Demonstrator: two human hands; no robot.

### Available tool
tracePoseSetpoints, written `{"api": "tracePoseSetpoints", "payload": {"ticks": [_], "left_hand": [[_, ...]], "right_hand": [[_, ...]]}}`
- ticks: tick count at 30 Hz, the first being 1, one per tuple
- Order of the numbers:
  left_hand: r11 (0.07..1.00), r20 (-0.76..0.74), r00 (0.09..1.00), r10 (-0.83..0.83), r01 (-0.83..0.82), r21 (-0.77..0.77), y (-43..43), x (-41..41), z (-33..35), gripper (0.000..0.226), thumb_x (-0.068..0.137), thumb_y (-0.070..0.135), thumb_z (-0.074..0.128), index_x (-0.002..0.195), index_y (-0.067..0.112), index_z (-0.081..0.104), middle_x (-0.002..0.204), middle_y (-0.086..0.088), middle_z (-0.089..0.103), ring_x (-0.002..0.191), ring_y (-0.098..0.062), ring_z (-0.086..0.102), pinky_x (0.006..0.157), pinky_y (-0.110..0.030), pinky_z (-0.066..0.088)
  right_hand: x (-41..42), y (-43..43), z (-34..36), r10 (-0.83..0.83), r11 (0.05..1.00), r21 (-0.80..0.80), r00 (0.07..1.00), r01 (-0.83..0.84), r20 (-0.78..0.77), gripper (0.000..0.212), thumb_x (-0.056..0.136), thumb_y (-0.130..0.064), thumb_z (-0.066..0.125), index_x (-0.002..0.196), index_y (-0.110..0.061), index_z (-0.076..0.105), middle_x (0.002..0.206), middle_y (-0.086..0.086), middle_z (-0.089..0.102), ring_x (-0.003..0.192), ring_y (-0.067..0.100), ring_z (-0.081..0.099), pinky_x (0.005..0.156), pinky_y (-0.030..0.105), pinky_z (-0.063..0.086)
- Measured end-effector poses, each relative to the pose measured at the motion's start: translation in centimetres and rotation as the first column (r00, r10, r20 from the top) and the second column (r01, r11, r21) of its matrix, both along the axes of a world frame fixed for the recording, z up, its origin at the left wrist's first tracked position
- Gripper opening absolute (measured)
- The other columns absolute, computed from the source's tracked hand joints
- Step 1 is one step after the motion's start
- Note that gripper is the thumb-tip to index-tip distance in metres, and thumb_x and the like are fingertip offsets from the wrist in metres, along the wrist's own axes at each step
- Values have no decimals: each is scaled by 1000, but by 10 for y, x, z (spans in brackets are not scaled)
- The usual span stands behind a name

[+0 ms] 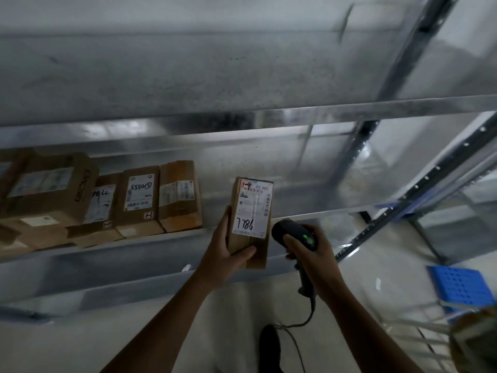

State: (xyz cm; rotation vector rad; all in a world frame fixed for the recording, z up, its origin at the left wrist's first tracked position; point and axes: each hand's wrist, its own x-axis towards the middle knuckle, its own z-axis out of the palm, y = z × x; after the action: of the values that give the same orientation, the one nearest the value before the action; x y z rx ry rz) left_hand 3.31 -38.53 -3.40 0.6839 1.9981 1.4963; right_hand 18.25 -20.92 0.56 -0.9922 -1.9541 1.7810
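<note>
One parcel (pixel 251 211) stands upright in left hand (pixel 226 246); scanner (pixel 291 232) points at it.

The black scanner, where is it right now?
Head view, right of centre: the right hand grips the black scanner, just right of the labelled box that the left hand holds at the shelf.

You stood in a parcel storeroom: labelled brown cardboard boxes (pixel 138 200) on a grey steel rack (pixel 295 110), a black barcode scanner (pixel 291 232) before it.
</note>
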Motion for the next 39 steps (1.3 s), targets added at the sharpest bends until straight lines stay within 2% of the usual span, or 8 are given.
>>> {"api": "tracePoseSetpoints", "payload": {"ticks": [5,8,11,17,24,32,35,39], "left_hand": [[999,-120,991,-51,52,4,-25,-1,12,109,72,58,85,151,68,11,161,12,38,146,-8,41,115,-48,46],[998,-175,983,-55,53,-16,-33,-1,22,106,74,49,86,141,79,9,162,10,36,146,-13,40,115,-50,46],[998,-199,978,-58,52,-36,-39,-2,27,103,82,30,86,146,65,13,158,15,35,145,-14,39,116,-45,43],[996,-258,963,-71,55,-69,-44,-10,11,100,70,48,85,155,39,33,150,8,53,135,-12,55,105,-48,54],[983,-290,955,-61,8,-182,-38,4,15,110,74,45,85,163,30,21,159,-3,34,145,-21,39,120,-44,37],[990,-210,967,-141,143,-7,-1,26,18,100,75,48,86,156,48,28,156,13,44,142,-9,45,112,-46,49],[983,-195,967,-167,178,40,26,49,31,91,84,29,85,141,68,24,141,28,46,129,1,50,107,-35,50],[959,-100,958,-267,274,64,74,80,48,93,83,42,82,125,88,14,143,24,50,129,-4,54,103,-37,51]], "right_hand": [[21,-26,27,-58,998,32,994,61,-90,36,90,-29,77,121,-28,58,105,7,73,79,27,74,68,39,59],[32,-37,39,-81,995,45,990,87,-117,33,90,-27,77,117,-30,59,99,10,73,75,27,72,68,41,58],[41,-45,48,-96,993,56,984,105,-147,30,91,-22,77,115,-28,61,91,13,74,69,26,70,65,42,56],[55,-61,62,-115,989,68,979,128,-170,29,90,-19,77,114,-23,61,86,17,71,63,26,65,59,39,54],[68,-62,62,-111,990,70,982,123,-155,33,91,-20,76,120,-22,60,94,18,71,65,25,66,60,36,55],[89,-38,50,-191,974,103,976,201,-102,43,88,-29,79,126,-23,58,103,8,73,76,28,74,62,35,59],[102,-21,47,-251,960,92,960,263,-123,44,89,-27,78,126,-20,57,104,9,73,74,25,74,61,31,58],[124,11,48,-354,927,69,922,368,-159,39,90,-26,78,124,-22,58,105,6,72,75,20,74,59,24,57]]}}
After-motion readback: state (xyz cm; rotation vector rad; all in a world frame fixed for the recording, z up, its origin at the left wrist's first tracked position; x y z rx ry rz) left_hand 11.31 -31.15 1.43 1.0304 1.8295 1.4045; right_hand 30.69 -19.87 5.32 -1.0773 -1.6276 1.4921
